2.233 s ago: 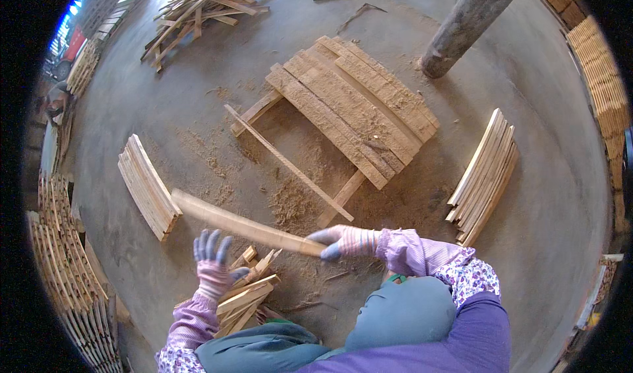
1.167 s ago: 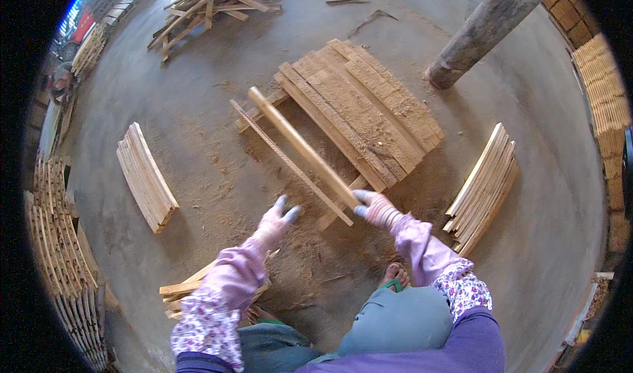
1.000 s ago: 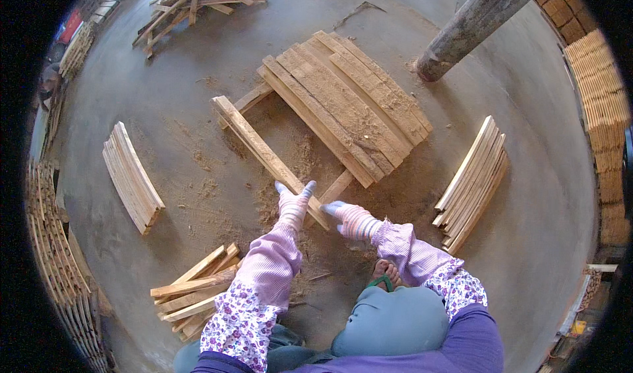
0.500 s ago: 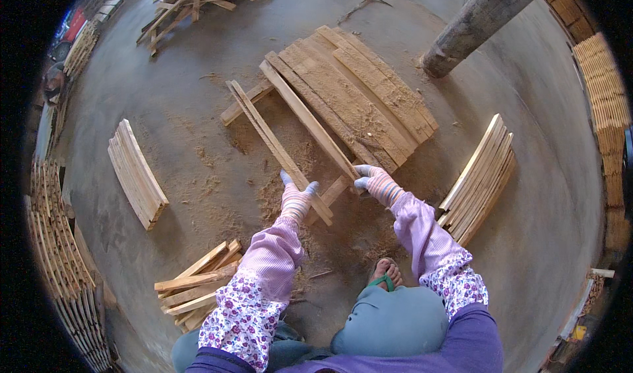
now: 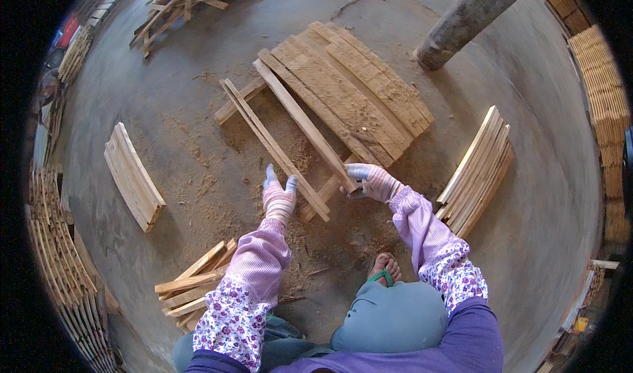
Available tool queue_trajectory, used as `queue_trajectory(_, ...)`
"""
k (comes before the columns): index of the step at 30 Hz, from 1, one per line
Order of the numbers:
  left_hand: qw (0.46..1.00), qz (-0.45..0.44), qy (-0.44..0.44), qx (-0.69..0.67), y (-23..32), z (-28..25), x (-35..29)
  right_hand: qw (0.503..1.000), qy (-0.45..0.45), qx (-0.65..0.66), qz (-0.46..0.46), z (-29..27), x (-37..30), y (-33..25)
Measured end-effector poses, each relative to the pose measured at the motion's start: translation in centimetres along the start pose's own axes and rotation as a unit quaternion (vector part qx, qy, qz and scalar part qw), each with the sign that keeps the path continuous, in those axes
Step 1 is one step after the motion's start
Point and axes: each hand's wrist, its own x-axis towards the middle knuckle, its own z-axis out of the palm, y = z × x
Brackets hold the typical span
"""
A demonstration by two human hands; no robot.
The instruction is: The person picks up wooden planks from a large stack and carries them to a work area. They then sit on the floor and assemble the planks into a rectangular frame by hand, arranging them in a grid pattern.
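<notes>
My right hand, in a striped glove, grips the near end of a long wooden slat. That slat slants away to the far left, beside a row of wide, sawdust-covered boards. Left of it, a pair of narrow wooden strips lies across the wooden crosspieces. My gloved left hand is just left of the strips' near end, thumb and fingers apart, with nothing in it.
Neat slat stacks stand at left and right. Short offcuts lie by my left forearm. A scrap pile lies at the far left. A round post rises at far right. Sawdust covers the floor.
My left hand has let go of the narrow strips and moved slightly left. My right hand has drawn the near end of its slat a little to the left and closer.
</notes>
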Motion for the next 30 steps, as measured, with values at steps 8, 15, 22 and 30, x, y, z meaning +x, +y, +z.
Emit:
queue_trajectory(8, 0.788, 0.479, 0.072, 0.380, 5.5, -5.3, -1.4, 0.991, -0.079, -0.095, -0.058, 2.8, -2.3, 1.4)
queue_trajectory(15, 0.826, 0.359, -0.191, 0.390, -0.1, -17.1, -2.5, 0.810, 0.230, -0.518, -0.152, 2.8, -3.6, -2.2)
queue_trajectory(22, 0.877, -0.001, -0.199, 0.437, -19.1, -26.0, -7.6, 0.599, 0.332, -0.728, -0.011, -0.7, -1.7, -1.2)
queue_trajectory(30, 0.880, -0.163, -0.329, 0.303, -22.4, -26.1, -9.3, 0.770, 0.496, -0.378, -0.136, -5.9, -5.6, -0.6)
